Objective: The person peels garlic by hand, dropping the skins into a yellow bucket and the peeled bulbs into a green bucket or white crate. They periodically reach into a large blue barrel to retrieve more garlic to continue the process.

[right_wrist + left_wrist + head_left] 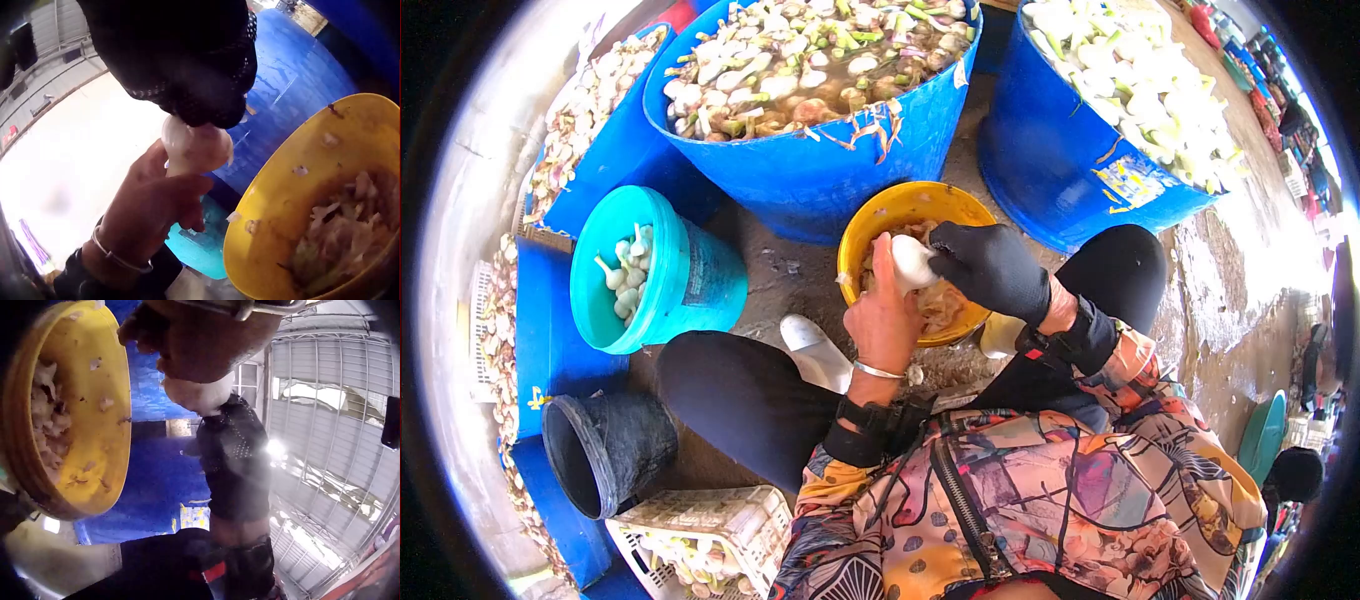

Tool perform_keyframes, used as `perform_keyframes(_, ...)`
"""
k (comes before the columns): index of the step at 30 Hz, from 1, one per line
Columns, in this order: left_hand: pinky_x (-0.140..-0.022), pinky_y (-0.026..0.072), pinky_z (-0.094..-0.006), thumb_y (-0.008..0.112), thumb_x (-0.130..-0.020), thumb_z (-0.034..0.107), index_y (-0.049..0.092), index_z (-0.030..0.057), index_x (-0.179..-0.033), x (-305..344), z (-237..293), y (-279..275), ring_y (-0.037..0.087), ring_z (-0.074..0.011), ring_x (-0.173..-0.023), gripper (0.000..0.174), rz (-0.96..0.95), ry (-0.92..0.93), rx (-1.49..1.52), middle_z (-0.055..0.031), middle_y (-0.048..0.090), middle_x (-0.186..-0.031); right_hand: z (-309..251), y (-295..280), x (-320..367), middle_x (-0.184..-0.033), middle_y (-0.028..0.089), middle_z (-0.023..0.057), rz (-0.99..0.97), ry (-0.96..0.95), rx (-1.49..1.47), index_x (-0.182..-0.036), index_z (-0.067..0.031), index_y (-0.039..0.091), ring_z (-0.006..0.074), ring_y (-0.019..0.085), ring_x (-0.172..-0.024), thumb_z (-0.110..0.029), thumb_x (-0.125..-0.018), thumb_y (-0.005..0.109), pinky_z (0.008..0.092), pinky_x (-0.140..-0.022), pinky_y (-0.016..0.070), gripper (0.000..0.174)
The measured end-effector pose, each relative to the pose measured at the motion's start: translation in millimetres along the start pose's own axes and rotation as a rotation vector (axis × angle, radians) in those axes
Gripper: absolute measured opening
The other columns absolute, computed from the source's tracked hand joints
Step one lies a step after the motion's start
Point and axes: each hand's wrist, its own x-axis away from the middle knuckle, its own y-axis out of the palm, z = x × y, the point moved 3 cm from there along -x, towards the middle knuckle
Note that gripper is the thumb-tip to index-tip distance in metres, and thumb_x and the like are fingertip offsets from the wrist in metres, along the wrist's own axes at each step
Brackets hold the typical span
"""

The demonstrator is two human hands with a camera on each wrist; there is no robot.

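Note:
A white garlic bulb (913, 262) is held between both hands above a yellow bucket (862, 222). My bare left hand (885, 325), with a bracelet at the wrist, grips the bulb from the near left side, index finger lying along it. On the other side, my right hand (997, 272) in a black glove pinches the same bulb (197, 149). Pale peelings (945, 305) lie inside the bucket below the hands. In the right wrist view the gloved fingertips hide the bulb's upper end.
Large blue tubs (800, 175) full of garlic stand ahead, one holding water. To the left are a turquoise bucket (710, 270) with several white bulbs, a black bucket (640, 440) on its side and a crate (700, 515) of garlic. My knees flank the yellow bucket.

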Motion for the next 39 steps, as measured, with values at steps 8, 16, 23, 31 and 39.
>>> perform_keyframes(8,-0.057,0.0483,-0.0253,0.056,-0.077,-0.005,0.041,0.0046,-0.124,-5,-11,23,0.058,-0.0151,-0.079,0.05,0.01,-0.062,1.137,-0.0056,0.057,-0.104,69,24,12,-0.08,0.061,0.0207,-0.016,0.444,-0.238,-0.091,-0.0038,0.058,0.0385,0.06,-0.075,-0.018,-0.082,0.054,0.0446,-0.063,0.0472,0.017)
perform_keyframes(16,-0.04,0.0399,-0.0216,0.055,-0.079,-0.003,0.044,0.0062,-0.118,-1,1,16,0.045,-0.0086,-0.043,0.042,-0.196,-0.327,1.479,-0.0038,0.057,-0.08,26,-2,8,-0.087,0.063,0.0161,-0.049,0.145,-0.13,-0.112,-0.0066,0.058,0.0326,0.063,-0.078,-0.025,-0.077,0.064,0.0404,-0.067,0.0494,0.041)
perform_keyframes(23,-0.04,0.0394,-0.0222,0.05,-0.079,0.0,0.047,0.0051,-0.111,0,-8,32,0.048,-0.0096,-0.045,0.033,-0.203,-0.302,1.365,-0.0036,0.055,-0.073,8,-1,-8,-0.084,0.064,0.0121,-0.131,-0.009,0.02,-0.092,-0.0076,0.061,0.0324,0.062,-0.074,-0.025,-0.082,0.057,0.0414,-0.063,0.0484,0.02)
perform_keyframes(31,-0.041,0.039,-0.0245,0.051,-0.079,0.001,0.047,0.0067,-0.112,5,2,35,0.043,-0.0089,-0.044,0.033,-0.361,-0.331,1.442,-0.0015,0.052,-0.07,29,0,-5,-0.085,0.064,0.0149,0.0,-0.142,-0.049,-0.103,-0.0042,0.059,0.0302,0.063,-0.073,-0.013,-0.081,0.059,0.0372,-0.062,0.0495,0.024)
perform_keyframes(39,-0.041,0.0397,-0.0262,0.048,-0.079,0.0,0.048,0.0065,-0.109,10,4,30,0.04,-0.0094,-0.041,0.031,-0.492,-0.418,1.688,0.0005,0.046,-0.059,6,-4,-9,-0.104,0.061,0.0152,0.09,0.051,-0.349,-0.111,-0.0048,0.057,0.0286,0.06,-0.094,-0.023,-0.08,0.064,0.0385,-0.081,0.0467,0.037)
